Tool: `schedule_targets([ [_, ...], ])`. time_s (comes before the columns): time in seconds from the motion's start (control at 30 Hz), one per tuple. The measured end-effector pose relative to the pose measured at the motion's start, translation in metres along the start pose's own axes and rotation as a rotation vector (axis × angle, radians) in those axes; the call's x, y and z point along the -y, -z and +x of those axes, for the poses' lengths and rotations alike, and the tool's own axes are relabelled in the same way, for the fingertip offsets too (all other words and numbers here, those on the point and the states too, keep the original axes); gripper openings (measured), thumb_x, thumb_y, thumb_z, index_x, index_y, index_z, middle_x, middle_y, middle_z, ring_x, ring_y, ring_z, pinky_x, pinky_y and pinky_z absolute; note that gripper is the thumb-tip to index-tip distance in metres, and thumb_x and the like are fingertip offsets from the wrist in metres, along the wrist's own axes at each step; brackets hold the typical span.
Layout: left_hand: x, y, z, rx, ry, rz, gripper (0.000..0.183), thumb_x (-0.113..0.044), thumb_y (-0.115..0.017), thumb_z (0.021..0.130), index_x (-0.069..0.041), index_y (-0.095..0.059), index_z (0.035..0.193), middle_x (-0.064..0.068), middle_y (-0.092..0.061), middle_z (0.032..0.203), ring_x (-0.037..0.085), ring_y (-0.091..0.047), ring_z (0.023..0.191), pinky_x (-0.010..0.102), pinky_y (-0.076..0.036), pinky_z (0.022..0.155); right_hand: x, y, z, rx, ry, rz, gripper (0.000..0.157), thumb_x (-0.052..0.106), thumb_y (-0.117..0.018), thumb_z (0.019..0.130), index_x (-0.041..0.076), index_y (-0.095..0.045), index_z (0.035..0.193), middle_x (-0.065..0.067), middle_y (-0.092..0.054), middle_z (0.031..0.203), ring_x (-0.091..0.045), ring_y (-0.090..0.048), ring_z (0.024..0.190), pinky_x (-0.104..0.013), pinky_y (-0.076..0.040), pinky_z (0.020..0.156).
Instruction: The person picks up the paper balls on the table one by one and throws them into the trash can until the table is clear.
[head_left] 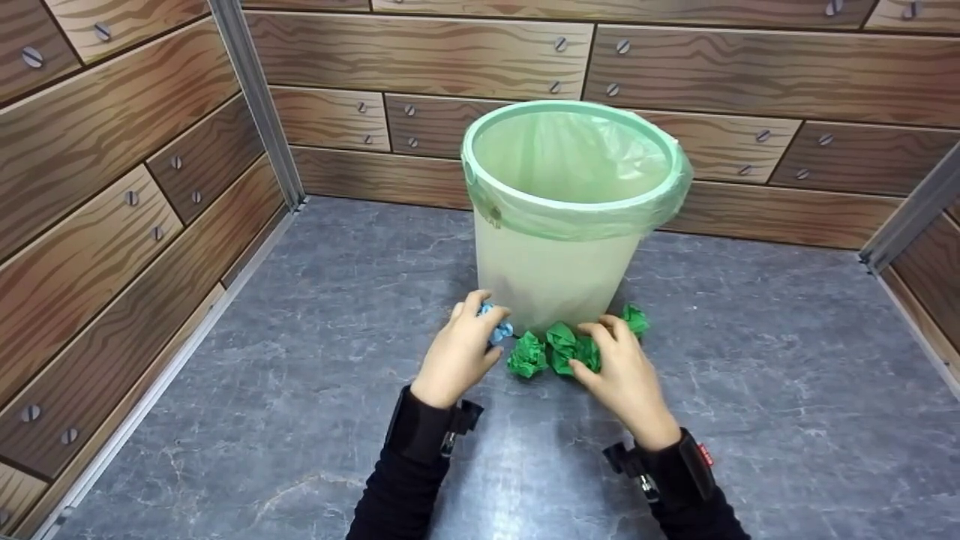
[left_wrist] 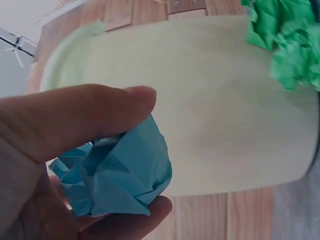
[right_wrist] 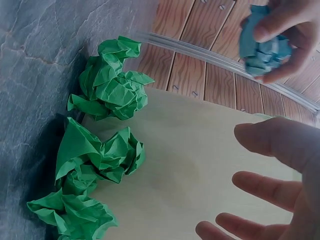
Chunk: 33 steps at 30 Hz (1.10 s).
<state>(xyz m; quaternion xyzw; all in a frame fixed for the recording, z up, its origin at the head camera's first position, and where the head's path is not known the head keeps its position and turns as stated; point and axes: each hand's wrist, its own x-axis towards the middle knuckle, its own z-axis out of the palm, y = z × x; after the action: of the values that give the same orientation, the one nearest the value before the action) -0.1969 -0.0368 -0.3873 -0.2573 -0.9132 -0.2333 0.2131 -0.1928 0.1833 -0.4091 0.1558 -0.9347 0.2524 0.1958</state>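
My left hand grips a crumpled ball of blue paper between thumb and fingers, in front of the bin's lower left side. Spread and holding nothing, my right hand hovers by several crumpled green paper balls. One green ball lies between the two hands; beside it another green ball lies partly behind the right fingers. A further green ball shows beyond the right hand. In the right wrist view the green balls line the floor along the bin's base, apart from the fingers.
A pale green bin stands upright behind the hands, a translucent green bag folded over its rim. Wood-patterned panels wall the space at the back and sides. The floor is grey and marbled.
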Motion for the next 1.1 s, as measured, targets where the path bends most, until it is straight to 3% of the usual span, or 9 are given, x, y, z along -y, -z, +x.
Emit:
schedule_targets([
  [0.47, -0.012, -0.007, 0.002, -0.051, -0.055, 0.013, 0.039, -0.007, -0.068, 0.075, -0.009, -0.057, 0.112, 0.015, -0.041, 0.124, 0.026, -0.046, 0.103, 0.027, -0.047, 0.072, -0.001, 0.000, -0.005, -0.006, 0.006, -0.026, 0.043, 0.016, -0.073, 0.070, 0.004, -0.058, 0.108, -0.021, -0.045, 0.116, -0.035, -0.047, 0.102, -0.048, -0.045, 0.070],
  [0.7, -0.031, -0.004, 0.010, -0.097, -0.145, -0.020, 0.044, -0.008, -0.067, 0.076, -0.011, -0.054, 0.118, 0.014, -0.037, 0.129, 0.026, -0.043, 0.110, 0.025, -0.047, 0.076, 0.002, 0.001, -0.004, 0.006, 0.025, -0.018, 0.044, 0.014, -0.074, 0.070, 0.003, -0.057, 0.109, -0.021, -0.044, 0.116, -0.035, -0.046, 0.102, -0.048, -0.045, 0.071],
  [0.83, -0.044, 0.008, 0.024, -0.189, -0.276, -0.040, 0.042, -0.007, -0.066, 0.077, -0.009, -0.054, 0.117, 0.015, -0.036, 0.130, 0.027, -0.043, 0.110, 0.025, -0.046, 0.078, 0.003, 0.002, -0.004, 0.008, 0.029, -0.009, 0.044, 0.014, -0.075, 0.070, 0.003, -0.057, 0.109, -0.020, -0.044, 0.116, -0.034, -0.047, 0.101, -0.047, -0.045, 0.071],
  [1.0, -0.058, 0.025, 0.061, -0.408, -0.505, -0.036, 0.037, -0.003, -0.063, 0.076, -0.007, -0.056, 0.112, 0.020, -0.038, 0.127, 0.031, -0.044, 0.109, 0.028, -0.047, 0.077, 0.003, 0.003, -0.005, -0.019, 0.039, 0.003, 0.044, 0.015, -0.075, 0.069, 0.004, -0.058, 0.107, -0.020, -0.046, 0.114, -0.033, -0.048, 0.099, -0.045, -0.046, 0.069],
  [1.1, -0.060, 0.036, 0.086, -0.490, -0.543, -0.029, 0.035, -0.002, -0.061, 0.075, -0.005, -0.055, 0.110, 0.024, -0.036, 0.125, 0.034, -0.045, 0.108, 0.028, -0.045, 0.080, 0.005, 0.003, -0.006, -0.027, 0.042, 0.006, 0.044, 0.016, -0.075, 0.069, 0.004, -0.058, 0.108, -0.020, -0.047, 0.114, -0.032, -0.048, 0.100, -0.045, -0.046, 0.070],
])
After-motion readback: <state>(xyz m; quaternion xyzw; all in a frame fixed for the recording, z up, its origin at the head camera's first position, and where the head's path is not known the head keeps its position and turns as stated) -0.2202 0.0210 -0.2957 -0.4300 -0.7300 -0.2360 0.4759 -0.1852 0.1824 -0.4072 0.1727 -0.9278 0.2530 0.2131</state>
